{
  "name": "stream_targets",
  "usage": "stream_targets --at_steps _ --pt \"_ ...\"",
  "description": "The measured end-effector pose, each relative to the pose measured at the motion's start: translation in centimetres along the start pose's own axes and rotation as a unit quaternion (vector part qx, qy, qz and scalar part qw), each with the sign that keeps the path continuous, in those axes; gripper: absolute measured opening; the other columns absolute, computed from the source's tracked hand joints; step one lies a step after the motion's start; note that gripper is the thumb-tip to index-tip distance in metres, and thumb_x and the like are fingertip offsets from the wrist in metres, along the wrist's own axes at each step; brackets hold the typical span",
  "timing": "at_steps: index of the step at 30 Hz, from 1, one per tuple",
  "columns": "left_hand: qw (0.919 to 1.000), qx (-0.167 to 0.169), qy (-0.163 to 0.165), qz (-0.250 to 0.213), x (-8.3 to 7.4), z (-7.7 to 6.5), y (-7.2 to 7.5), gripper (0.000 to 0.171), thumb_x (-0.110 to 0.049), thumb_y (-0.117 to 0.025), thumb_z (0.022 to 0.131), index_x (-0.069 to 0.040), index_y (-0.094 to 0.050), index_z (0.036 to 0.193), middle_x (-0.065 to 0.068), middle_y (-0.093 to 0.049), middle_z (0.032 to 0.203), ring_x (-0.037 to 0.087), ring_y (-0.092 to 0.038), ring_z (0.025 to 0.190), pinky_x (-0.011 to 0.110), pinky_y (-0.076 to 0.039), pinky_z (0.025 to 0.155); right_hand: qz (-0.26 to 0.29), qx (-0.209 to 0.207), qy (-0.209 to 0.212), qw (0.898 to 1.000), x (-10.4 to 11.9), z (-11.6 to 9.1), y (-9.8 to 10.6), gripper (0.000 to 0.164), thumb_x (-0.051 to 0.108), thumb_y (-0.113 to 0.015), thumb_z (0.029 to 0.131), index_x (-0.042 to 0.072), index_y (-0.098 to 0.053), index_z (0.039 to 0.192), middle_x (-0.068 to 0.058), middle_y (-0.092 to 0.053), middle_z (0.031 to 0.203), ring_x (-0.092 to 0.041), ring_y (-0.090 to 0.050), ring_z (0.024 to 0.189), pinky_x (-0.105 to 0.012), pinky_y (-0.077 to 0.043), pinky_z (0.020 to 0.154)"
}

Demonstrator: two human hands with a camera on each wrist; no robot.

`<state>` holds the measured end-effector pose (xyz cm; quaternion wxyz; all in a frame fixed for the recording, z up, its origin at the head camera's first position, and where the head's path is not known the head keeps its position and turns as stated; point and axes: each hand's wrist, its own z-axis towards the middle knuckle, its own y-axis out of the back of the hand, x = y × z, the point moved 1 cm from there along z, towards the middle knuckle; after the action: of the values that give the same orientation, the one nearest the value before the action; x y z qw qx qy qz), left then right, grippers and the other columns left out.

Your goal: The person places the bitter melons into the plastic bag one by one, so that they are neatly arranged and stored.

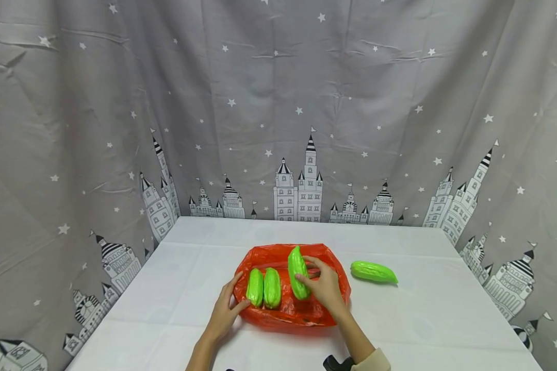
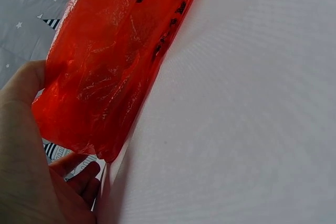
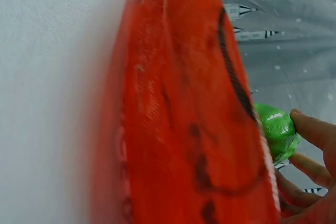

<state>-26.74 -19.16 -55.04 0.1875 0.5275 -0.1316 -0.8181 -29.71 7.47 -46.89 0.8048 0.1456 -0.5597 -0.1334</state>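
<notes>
A red plastic bag (image 1: 278, 323) lies with its mouth wide open on the table. Two bright green bitter melons, one at the left (image 1: 255, 287) and one beside it (image 1: 272, 288), lie side by side in its left part. My left hand (image 1: 224, 310) holds the bag's left side, thumb at the rim; the left wrist view shows its fingers (image 2: 84, 179) behind and below the film. Over the bag's opening, my right hand (image 1: 326, 283) grips another bitter melon (image 1: 297, 273) between thumb and fingers, tilted upright. The right wrist view shows only the end of that bitter melon (image 3: 275, 129) past the red film.
One more bitter melon (image 1: 374, 271) lies on the white table (image 1: 427, 309) to the right of the bag. A grey curtain (image 1: 269, 77) with printed castles and stars hangs behind and at both sides of the table.
</notes>
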Motion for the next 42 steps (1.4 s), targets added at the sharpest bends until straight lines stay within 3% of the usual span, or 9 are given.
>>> stream_targets --at_steps 7,14,16,23,28,32,37,42 --pt "1.0000 -0.002 -0.003 0.004 -0.6 0.1 0.1 0.067 -0.020 -0.067 0.083 -0.016 -0.035 0.142 0.018 -0.041 0.134 0.039 -0.036 0.125 0.063 -0.024 0.099 -0.011 0.002 -0.028 1.000 -0.7 0.3 -1.6 0.051 0.023 -0.077 0.075 0.009 -0.059 0.121 -0.013 -0.063 0.104 -0.018 -0.062 0.073 -0.024 -0.053 0.055" --pt "0.9999 0.005 0.004 -0.009 -3.6 -0.2 0.7 0.066 -0.010 -0.066 0.081 -0.001 -0.036 0.139 0.028 -0.040 0.131 0.047 -0.035 0.122 0.066 -0.023 0.096 -0.018 0.013 -0.038 0.999 -1.3 0.2 -2.9 0.053 0.024 -0.077 0.075 0.005 -0.059 0.121 -0.016 -0.063 0.101 -0.014 -0.060 0.066 -0.023 -0.051 0.052" --pt "1.0000 0.007 0.003 -0.004 -3.9 -0.3 0.8 0.066 -0.010 -0.066 0.082 0.000 -0.036 0.139 0.029 -0.040 0.131 0.048 -0.035 0.122 0.067 -0.024 0.096 -0.018 0.014 -0.040 0.999 -1.5 0.1 -3.2 0.053 0.024 -0.077 0.075 0.005 -0.059 0.121 -0.016 -0.063 0.099 -0.013 -0.060 0.064 -0.023 -0.050 0.051" --pt "0.9999 -0.003 -0.009 0.009 -0.6 -0.1 0.0 0.066 -0.017 -0.066 0.083 -0.014 -0.036 0.141 0.021 -0.042 0.133 0.043 -0.037 0.123 0.065 -0.025 0.096 -0.016 0.026 -0.060 0.998 -2.0 -0.3 -3.9 0.051 0.023 -0.077 0.075 0.003 -0.060 0.118 -0.014 -0.063 0.093 -0.012 -0.056 0.055 -0.024 -0.048 0.047" --pt "0.9999 -0.002 -0.010 0.008 0.1 0.0 -0.1 0.067 -0.021 -0.067 0.083 -0.018 -0.035 0.142 0.019 -0.041 0.134 0.040 -0.036 0.125 0.064 -0.025 0.098 -0.023 0.033 -0.065 0.997 -2.1 -0.3 -4.1 0.050 0.023 -0.076 0.076 0.001 -0.060 0.118 -0.014 -0.063 0.093 -0.019 -0.061 0.070 -0.025 -0.051 0.052" --pt "0.9998 -0.005 -0.012 0.012 -1.3 -0.1 0.2 0.066 -0.016 -0.067 0.082 -0.011 -0.037 0.141 0.023 -0.042 0.131 0.044 -0.037 0.122 0.065 -0.026 0.096 -0.034 0.044 -0.065 0.996 -2.2 -0.4 -4.0 0.050 0.024 -0.073 0.079 -0.002 -0.058 0.118 -0.015 -0.064 0.093 -0.025 -0.061 0.080 -0.027 -0.051 0.056" --pt "0.9999 -0.002 -0.014 0.003 -4.0 -0.3 0.8 0.064 -0.009 -0.066 0.081 0.000 -0.037 0.138 0.029 -0.042 0.129 0.048 -0.037 0.120 0.068 -0.026 0.094 -0.054 0.066 -0.065 0.994 -2.4 -0.5 -3.9 0.050 0.026 -0.068 0.084 -0.008 -0.056 0.119 -0.017 -0.064 0.095 -0.023 -0.060 0.079 -0.029 -0.050 0.058" --pt "1.0000 0.004 -0.002 -0.002 -4.4 -0.4 0.9 0.065 -0.010 -0.065 0.082 -0.001 -0.037 0.139 0.029 -0.041 0.130 0.048 -0.036 0.122 0.067 -0.025 0.095 -0.050 0.080 -0.069 0.993 -2.6 -0.5 -3.8 0.052 0.027 -0.066 0.086 -0.011 -0.054 0.119 -0.017 -0.063 0.092 -0.022 -0.060 0.076 -0.030 -0.050 0.057"
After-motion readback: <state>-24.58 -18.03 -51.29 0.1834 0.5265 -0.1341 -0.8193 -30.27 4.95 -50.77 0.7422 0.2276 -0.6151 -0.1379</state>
